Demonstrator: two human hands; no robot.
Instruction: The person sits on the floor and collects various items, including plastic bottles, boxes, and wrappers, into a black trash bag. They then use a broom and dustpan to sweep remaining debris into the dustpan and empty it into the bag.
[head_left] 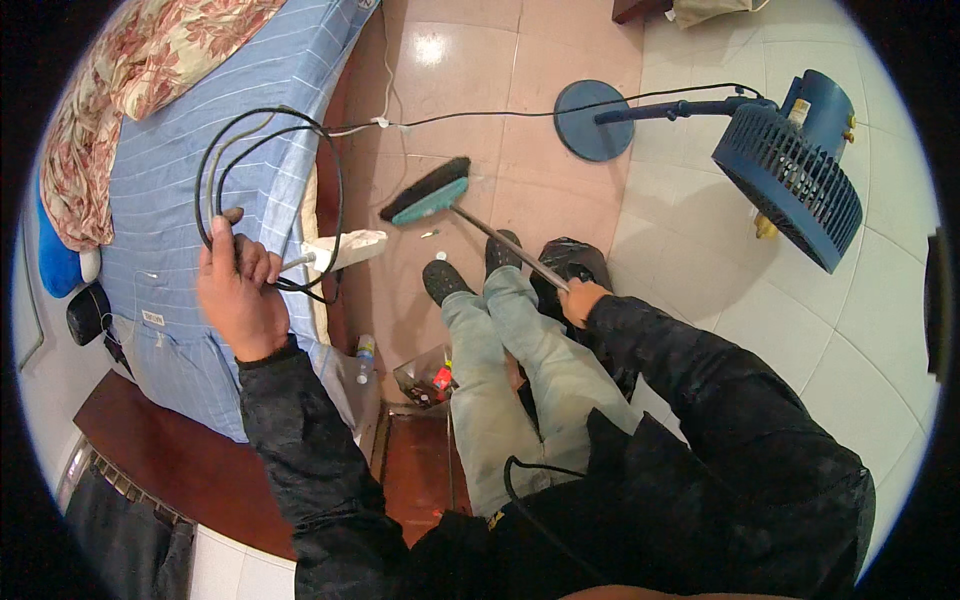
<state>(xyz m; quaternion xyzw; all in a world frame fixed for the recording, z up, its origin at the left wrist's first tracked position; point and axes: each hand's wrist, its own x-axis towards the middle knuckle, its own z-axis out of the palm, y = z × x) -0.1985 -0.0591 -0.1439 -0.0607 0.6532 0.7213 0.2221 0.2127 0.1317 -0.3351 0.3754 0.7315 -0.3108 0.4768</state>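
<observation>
In my left hand [240,295], raised over the bed's edge, a coiled black cable [341,195] is gripped; its loops spread above and beside the fingers. A white power strip [350,249] hangs beside that hand, just past the mattress edge. From the coil, the cable runs right toward a blue standing fan [795,165]. My right hand [582,301] is wrapped round the metal handle of a broom [430,204]. Its teal head with dark bristles is down on the pink tiles. Small scraps of litter [430,234] lie close to the broom head.
The bed [200,190] with a blue striped sheet and floral blanket [170,60] fills the left. The fan's round base [592,135] stands ahead. A black plastic bag [575,258] is beside my right leg. A bottle [365,352] stands near the bed.
</observation>
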